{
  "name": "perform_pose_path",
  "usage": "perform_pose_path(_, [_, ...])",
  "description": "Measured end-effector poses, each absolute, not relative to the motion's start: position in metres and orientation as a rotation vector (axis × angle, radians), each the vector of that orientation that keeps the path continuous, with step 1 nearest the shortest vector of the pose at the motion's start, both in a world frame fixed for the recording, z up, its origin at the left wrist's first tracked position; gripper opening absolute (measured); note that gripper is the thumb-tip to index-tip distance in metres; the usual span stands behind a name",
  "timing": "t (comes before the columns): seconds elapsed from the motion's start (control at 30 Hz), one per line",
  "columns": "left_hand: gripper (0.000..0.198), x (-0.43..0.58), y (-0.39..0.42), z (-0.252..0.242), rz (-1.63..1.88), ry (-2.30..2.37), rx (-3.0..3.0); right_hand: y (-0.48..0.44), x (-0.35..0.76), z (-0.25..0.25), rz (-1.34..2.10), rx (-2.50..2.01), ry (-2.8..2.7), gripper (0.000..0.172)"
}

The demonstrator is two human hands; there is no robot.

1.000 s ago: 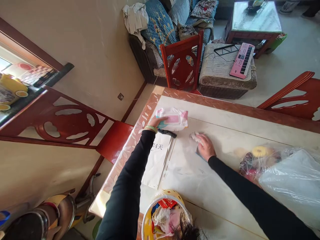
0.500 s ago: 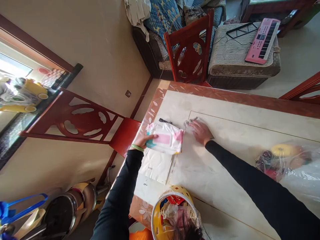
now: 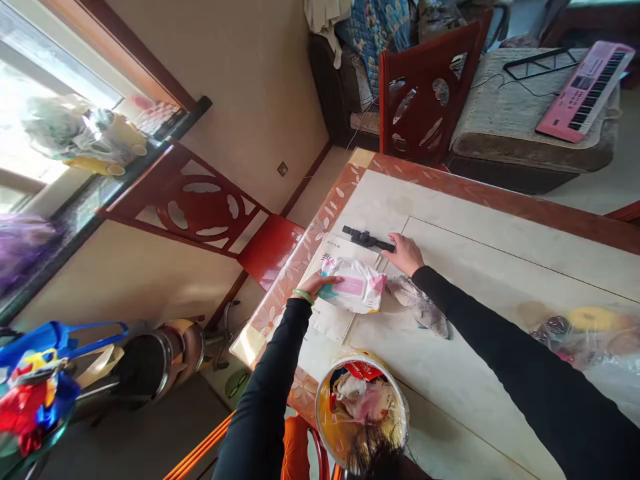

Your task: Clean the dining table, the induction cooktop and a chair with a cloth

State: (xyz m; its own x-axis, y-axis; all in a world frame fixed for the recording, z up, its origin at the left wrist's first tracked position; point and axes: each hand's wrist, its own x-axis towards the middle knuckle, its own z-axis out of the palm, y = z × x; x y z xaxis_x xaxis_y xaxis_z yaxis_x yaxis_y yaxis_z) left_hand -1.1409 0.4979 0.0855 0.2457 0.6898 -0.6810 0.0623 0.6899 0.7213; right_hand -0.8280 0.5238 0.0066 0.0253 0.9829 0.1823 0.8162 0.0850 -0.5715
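My left hand [image 3: 316,285] grips the left end of a white, pink and teal pack of wet wipes [image 3: 355,285], thumb on top. The pack is above a white booklet [image 3: 333,321] with dark printed characters, covering its middle. My right hand [image 3: 406,253] pinches one end of a black rod-shaped object [image 3: 367,238] with a knob at its middle; its exact kind is unclear. The rod is at the booklet's far edge. A crumpled grey cloth [image 3: 420,307] lies on the table beside the wipes, partly behind my right forearm.
On the table [image 3: 480,267], a round yellow bin [image 3: 325,420] with wrappers stands near me. A clear plastic bag [image 3: 600,340] with things in it lies at right. Red wooden chairs [image 3: 200,200] stand at the left and far sides. A pink keyboard [image 3: 583,93] rests on a padded seat beyond.
My right hand has left the cloth, which now lies nearer me, and has taken hold of the black rod. The wipes stay in my left hand. The view has shifted left.
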Motion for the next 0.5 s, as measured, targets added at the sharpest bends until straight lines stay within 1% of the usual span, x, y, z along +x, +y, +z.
perform_pose_path(0.03, [0.074, -1.141, 0.497, 0.084, 0.497, 1.256, 0.722, 0.540, -0.833, 0.005, 0.431, -1.803, -1.869, 0.034])
perform_pose_path(0.13, [0.078, -1.144, 0.495, 0.078, 0.516, 1.222, 0.715, 0.567, -0.842, 0.002, 0.530, -1.859, -1.910, 0.028])
perform_pose_path(0.23, [0.074, -1.148, 0.496, 0.073, 0.509, 1.181, 0.721, 0.559, -0.843, 0.013, 0.600, -1.829, -1.812, 0.029])
perform_pose_path(0.3, [0.072, -1.149, 0.497, 0.070, 0.538, 1.164, 0.721, 0.533, -0.847, 0.028, 0.615, -1.651, -1.818, 0.031])
perform_pose_path(0.4, [0.075, -1.148, 0.496, 0.067, 0.604, 1.169, 0.699, 0.475, -0.867, 0.047, 0.608, -1.392, -1.911, 0.032])
perform_pose_path(0.5, [0.075, -1.149, 0.495, 0.069, 0.636, 1.174, 0.681, 0.422, -0.891, 0.055, 0.506, -1.424, -1.977, 0.030])
